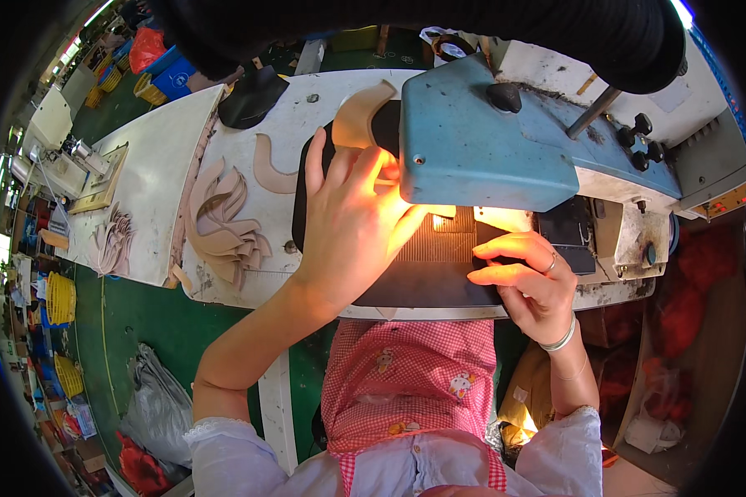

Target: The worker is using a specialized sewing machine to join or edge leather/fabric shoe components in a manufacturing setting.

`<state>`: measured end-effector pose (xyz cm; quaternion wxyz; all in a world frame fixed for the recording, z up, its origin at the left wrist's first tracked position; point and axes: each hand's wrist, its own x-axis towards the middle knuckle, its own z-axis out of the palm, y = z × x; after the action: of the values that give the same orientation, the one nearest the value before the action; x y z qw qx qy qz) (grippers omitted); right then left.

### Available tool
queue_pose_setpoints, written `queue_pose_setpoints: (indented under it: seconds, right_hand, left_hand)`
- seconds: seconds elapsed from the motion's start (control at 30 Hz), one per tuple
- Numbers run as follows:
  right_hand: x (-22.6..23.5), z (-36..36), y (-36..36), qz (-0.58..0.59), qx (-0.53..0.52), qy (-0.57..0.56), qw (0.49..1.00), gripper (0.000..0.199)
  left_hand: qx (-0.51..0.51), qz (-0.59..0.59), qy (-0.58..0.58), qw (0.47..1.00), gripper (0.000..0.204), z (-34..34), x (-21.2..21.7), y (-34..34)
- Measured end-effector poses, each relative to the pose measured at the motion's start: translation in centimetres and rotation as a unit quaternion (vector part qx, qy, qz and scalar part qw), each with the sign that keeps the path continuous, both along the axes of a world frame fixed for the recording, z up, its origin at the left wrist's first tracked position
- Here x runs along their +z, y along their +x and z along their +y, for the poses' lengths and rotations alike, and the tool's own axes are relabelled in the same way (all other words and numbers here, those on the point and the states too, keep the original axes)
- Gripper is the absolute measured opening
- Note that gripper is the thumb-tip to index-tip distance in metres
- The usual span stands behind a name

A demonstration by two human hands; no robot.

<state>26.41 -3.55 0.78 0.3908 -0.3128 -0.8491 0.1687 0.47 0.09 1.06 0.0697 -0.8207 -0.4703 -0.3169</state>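
Note:
My left hand (348,219) is curled at the left side of the blue machine head (489,141). Its little finger points up and away, while the thumb and forefinger tips run into bright light at the head's lower edge, so what they pinch is hidden. A curved beige strip (358,116) shows just beyond these fingers, over a black board (307,199). My right hand (535,277) hovers at the right of the brown ribbed plate (439,238), fingers apart and holding nothing visible. Beside its forefinger, under the head, is a lit beige piece (506,219).
Left of the board lie a pile of curved beige strips (224,219) and a single one (272,166). A black piece (253,97) rests at the far left of the white table (307,95). A thick black hose (472,33) crosses above the machine.

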Motion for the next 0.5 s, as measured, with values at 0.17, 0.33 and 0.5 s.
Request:
queue_pose_setpoints:
  seconds: [0.17,0.33,0.5]
  right_hand:
    - [-0.2,0.0,-0.1,0.003,-0.003,0.006,1.000,0.029]
    - [-0.2,-0.1,-0.2,-0.008,-0.017,0.013,1.000,0.030]
    - [-0.3,-0.2,-0.5,-0.008,-0.041,0.021,0.999,0.030]
  left_hand:
    - [0.028,0.014,0.043,0.999,0.023,0.5,-0.5,0.0]
    - [0.051,-0.003,0.054,0.997,0.023,1.3,-1.0,-0.1]
    - [0.016,-0.101,-0.077,0.992,0.029,2.6,-0.6,-3.2]
